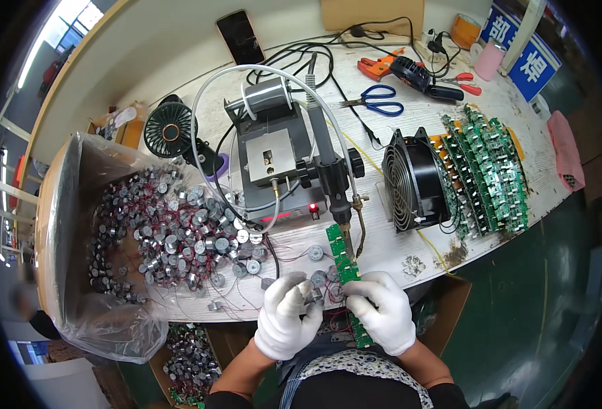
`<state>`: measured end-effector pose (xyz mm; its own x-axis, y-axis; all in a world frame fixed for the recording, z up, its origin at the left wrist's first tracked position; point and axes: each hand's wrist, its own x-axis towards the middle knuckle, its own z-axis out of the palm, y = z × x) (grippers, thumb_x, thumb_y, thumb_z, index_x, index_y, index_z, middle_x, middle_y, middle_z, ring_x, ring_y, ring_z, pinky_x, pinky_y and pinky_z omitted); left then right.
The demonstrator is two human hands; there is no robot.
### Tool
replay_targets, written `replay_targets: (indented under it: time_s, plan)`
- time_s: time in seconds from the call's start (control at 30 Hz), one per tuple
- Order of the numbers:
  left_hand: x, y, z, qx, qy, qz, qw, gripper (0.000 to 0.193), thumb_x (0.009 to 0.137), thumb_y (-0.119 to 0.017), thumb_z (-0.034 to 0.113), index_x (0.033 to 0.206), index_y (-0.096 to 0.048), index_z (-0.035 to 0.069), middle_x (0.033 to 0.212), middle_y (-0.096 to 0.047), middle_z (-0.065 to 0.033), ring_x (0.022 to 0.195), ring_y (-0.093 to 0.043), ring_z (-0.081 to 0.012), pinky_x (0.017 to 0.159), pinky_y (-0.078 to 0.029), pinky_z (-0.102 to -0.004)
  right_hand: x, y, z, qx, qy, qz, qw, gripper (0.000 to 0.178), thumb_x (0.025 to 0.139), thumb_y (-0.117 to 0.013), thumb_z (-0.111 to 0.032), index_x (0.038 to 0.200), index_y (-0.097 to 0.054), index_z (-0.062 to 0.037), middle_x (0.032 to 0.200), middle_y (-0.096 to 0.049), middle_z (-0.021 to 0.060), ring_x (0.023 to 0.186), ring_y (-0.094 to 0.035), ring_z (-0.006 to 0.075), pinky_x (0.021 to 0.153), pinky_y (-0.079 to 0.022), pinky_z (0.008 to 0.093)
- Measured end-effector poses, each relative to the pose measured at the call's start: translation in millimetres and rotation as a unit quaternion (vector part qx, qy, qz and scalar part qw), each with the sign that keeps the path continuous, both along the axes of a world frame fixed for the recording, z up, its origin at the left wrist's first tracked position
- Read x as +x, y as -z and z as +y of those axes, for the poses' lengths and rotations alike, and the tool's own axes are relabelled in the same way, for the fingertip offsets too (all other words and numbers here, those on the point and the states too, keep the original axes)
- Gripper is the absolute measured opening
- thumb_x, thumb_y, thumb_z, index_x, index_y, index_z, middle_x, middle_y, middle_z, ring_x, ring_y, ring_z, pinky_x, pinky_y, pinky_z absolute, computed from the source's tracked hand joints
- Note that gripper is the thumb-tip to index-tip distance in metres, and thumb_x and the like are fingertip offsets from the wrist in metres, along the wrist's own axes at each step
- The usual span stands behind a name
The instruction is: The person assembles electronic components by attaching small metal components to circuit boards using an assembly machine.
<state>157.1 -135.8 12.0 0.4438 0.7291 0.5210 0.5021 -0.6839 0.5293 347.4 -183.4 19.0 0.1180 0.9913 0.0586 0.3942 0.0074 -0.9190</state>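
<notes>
My left hand [288,317], in a white glove, is closed with a small round metal motor [312,297] between its fingertips. Also gloved in white, my right hand [382,312] pinches a long green circuit board strip [342,255] near its middle. The strip points away from me, its far part under the soldering iron [342,217], whose tip comes down close to it. Thin red wires [340,320] hang between my hands. Whether the right fingertips also hold a wire is hidden. More motors [319,278] lie on the table just beyond my hands.
A soldering machine [270,160] with a solder spool [267,95] stands ahead. On the left, a plastic-lined box [76,225] lies beside heaped motors [192,238]. To the right are a black fan [417,178] and stacked circuit boards [485,174]. Blue-handled scissors [382,101] lie behind.
</notes>
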Motion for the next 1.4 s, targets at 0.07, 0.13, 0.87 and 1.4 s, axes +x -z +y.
replay_targets:
  time_s: [0.07, 0.13, 0.87, 1.4]
  plan:
    - [2.1, -2.8, 2.7, 0.012, 0.038, -0.019, 0.999, 0.097, 0.068, -0.07, -0.012, 0.149, -0.025, 0.015, 0.112, -0.055, -0.0181, 0.067, -0.061, -0.0217, 0.056, -0.052, -0.0293, 0.5, 1.5, -0.4, 0.006, -0.015, -0.003, 1.0, 0.019, 0.081, -0.072, -0.013, 0.098, -0.073, -0.005, 0.093, -0.063, 0.0125, 0.085, -0.064, 0.0279, 0.076, -0.052, 0.0351]
    - [3.3, 3.9, 0.9, -0.001, 0.073, -0.018, 0.997, 0.086, 0.07, -0.071, -0.01, 0.144, -0.031, 0.011, 0.107, -0.058, -0.0186, 0.07, -0.063, -0.0257, 0.053, -0.053, -0.0317, 0.1, 1.6, -0.8, 0.0, -0.023, 0.011, 1.0, 0.019, 0.081, -0.071, -0.012, 0.098, -0.073, -0.0039, 0.093, -0.063, 0.0127, 0.086, -0.064, 0.0273, 0.077, -0.051, 0.0347]
    - [-2.0, -11.2, 12.6, 0.035, 0.135, 0.108, 0.984, 0.017, 0.079, -0.072, 0.013, 0.094, -0.065, 0.012, 0.088, -0.06, 0.0008, 0.079, -0.06, -0.0198, 0.06, -0.048, -0.0332, 4.0, 4.4, 0.8, -0.046, 0.036, 0.07, 0.996, 0.011, 0.079, -0.072, -0.009, 0.088, -0.072, -0.002, 0.089, -0.064, 0.0113, 0.081, -0.064, 0.0235, 0.073, -0.05, 0.0313]
    - [5.5, -17.1, 16.6, -0.05, 0.1, 0.032, 0.993, 0.026, 0.071, -0.076, -0.002, 0.093, -0.065, 0.005, 0.085, -0.065, -0.0094, 0.065, -0.063, -0.0252, 0.057, -0.051, -0.0353, -4.7, 2.7, 1.7, -0.015, 0.038, 0.029, 0.999, 0.012, 0.079, -0.072, -0.007, 0.09, -0.072, -0.0017, 0.089, -0.064, 0.0125, 0.081, -0.064, 0.0242, 0.074, -0.051, 0.0325]
